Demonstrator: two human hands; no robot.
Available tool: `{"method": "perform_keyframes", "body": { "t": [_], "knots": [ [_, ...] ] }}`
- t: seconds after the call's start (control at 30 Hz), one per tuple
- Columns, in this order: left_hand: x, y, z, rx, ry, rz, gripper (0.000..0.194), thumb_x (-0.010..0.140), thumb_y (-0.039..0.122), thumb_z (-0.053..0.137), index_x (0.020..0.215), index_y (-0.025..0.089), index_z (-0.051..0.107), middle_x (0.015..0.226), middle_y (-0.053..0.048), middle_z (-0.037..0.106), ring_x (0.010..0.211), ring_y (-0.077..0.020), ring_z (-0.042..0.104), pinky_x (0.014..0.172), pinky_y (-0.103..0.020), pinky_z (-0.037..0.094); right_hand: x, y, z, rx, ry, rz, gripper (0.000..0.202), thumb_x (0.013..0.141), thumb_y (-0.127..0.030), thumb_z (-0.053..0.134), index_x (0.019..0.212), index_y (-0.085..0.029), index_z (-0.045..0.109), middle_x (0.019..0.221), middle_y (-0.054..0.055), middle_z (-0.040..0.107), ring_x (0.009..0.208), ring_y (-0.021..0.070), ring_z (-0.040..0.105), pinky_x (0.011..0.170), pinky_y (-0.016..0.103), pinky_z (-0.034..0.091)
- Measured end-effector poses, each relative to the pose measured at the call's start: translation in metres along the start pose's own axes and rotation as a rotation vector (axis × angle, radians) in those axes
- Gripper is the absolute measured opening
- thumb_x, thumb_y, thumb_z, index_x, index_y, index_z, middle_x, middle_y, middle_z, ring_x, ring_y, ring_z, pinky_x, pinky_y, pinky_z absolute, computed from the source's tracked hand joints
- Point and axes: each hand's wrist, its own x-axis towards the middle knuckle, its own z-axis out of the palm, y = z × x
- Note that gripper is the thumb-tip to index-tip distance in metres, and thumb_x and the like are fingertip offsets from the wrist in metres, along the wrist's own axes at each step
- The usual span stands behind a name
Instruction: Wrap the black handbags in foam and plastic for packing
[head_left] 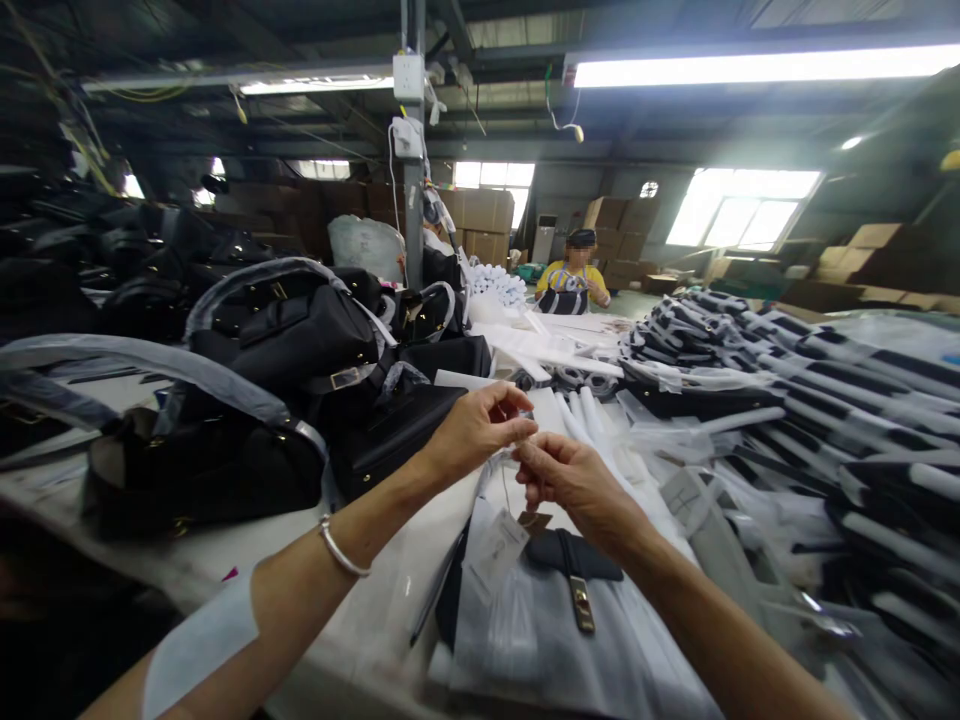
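My left hand (480, 428) and my right hand (574, 485) meet above a black handbag (574, 558), both with fingers pinched. A thin tag string (506, 487) runs up to the right fingertips, which hold it. What the left thumb and forefinger pinch is too small to make out. Below hang a white tag (496, 550) in clear plastic and a small brown tag (534, 521). The bag lies on the table, partly covered by a translucent sheet (510, 640). Its gold clasp (581, 604) shows beneath the right hand.
Black bags with wrapped handles (292, 345) crowd the left of the table (337, 590). A grey plastic crate (720, 530) stands at right, beside a large pile of wrapped black bags (825, 400). White rolls (592, 415) lie ahead. A person in yellow (574, 280) works farther back.
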Motion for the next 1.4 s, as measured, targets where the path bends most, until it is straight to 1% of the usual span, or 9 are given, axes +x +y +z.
{"method": "perform_keyframes", "body": {
  "t": [0.1,0.23,0.37,0.5,0.6,0.9,1.1,1.2,1.4],
  "knots": [
    [-0.011,-0.016,0.006,-0.241,-0.135,-0.045,0.055,0.073,0.048,0.077,0.112,0.015,0.057,0.089,-0.002,0.062,0.080,-0.0149,0.060,0.074,-0.027,0.046,-0.003,0.002,-0.001,0.039,0.031,-0.029,0.041,0.076,-0.055,0.075,0.075,-0.017,0.062,0.067,-0.001,0.063,0.049,0.0082,0.055,0.051,0.023,0.049],
    [-0.029,-0.039,0.025,-0.518,-0.389,-0.171,0.042,0.076,0.049,0.076,0.093,0.014,0.059,0.086,-0.003,0.062,0.080,-0.0151,0.061,0.080,-0.030,0.047,-0.007,-0.002,-0.006,0.120,0.040,-0.033,0.042,0.077,-0.057,0.073,0.083,-0.017,0.064,0.064,-0.002,0.061,0.046,0.0102,0.053,0.046,0.024,0.046],
    [-0.042,-0.057,0.038,-0.492,-0.346,-0.273,0.040,0.076,0.049,0.075,0.091,0.014,0.064,0.076,-0.001,0.062,0.065,-0.0122,0.059,0.068,-0.025,0.044,-0.006,-0.002,-0.017,0.032,0.198,-0.058,0.038,0.073,-0.053,0.077,0.078,-0.017,0.068,0.071,0.003,0.064,0.058,0.0132,0.057,0.047,0.023,0.043],
    [-0.054,-0.072,0.044,-0.476,-0.383,-0.332,0.037,0.085,0.050,0.063,0.084,0.013,0.068,0.065,0.000,0.060,0.062,-0.0106,0.057,0.066,-0.022,0.042,-0.001,0.005,-0.028,0.160,0.285,-0.113,0.025,0.075,-0.045,0.075,0.076,-0.021,0.068,0.094,0.007,0.071,0.091,0.0239,0.066,0.078,0.037,0.055],
    [-0.060,-0.078,0.046,-0.494,-0.407,-0.349,0.033,0.086,0.047,0.062,0.085,0.014,0.068,0.065,0.001,0.060,0.064,-0.0110,0.059,0.069,-0.022,0.043,0.007,0.014,-0.032,0.266,0.265,-0.050,0.027,0.074,-0.046,0.078,0.076,-0.023,0.065,0.086,0.002,0.071,0.081,0.0213,0.067,0.084,0.044,0.055],
    [-0.035,-0.085,0.007,-0.390,-0.218,-0.349,0.045,0.086,0.058,0.060,0.086,0.013,0.067,0.055,0.003,0.054,0.052,-0.0088,0.053,0.057,-0.019,0.041,0.028,0.033,-0.049,-0.238,0.232,0.088,0.044,0.063,-0.056,0.083,0.067,-0.015,0.066,0.065,0.005,0.069,0.052,0.0139,0.061,0.053,0.028,0.051],
    [-0.024,-0.086,-0.018,-0.179,-0.206,-0.367,0.048,0.084,0.060,0.057,0.084,0.013,0.068,0.061,0.004,0.050,0.045,-0.0055,0.043,0.043,-0.017,0.033,0.025,0.032,-0.061,-0.247,-0.036,0.310,0.041,0.060,-0.045,0.086,0.086,-0.017,0.073,0.061,0.000,0.068,0.046,0.0132,0.060,0.047,0.025,0.048],
    [-0.023,-0.089,-0.023,-0.084,-0.192,-0.365,0.046,0.088,0.056,0.052,0.085,0.013,0.068,0.057,0.006,0.046,0.041,-0.0045,0.037,0.041,-0.017,0.027,0.024,0.034,-0.066,-0.247,-0.130,0.392,0.037,0.061,-0.043,0.086,0.082,-0.016,0.073,0.062,0.001,0.068,0.047,0.0131,0.061,0.048,0.024,0.047],
    [-0.024,-0.100,-0.024,-0.018,-0.210,-0.380,0.040,0.090,0.049,0.051,0.084,0.013,0.068,0.049,0.007,0.042,0.042,-0.0060,0.036,0.043,-0.017,0.027,0.025,0.042,-0.072,-0.124,-0.045,0.309,0.034,0.068,-0.045,0.084,0.074,-0.015,0.072,0.062,0.001,0.066,0.049,0.0102,0.057,0.049,0.022,0.045]
  ]
}}
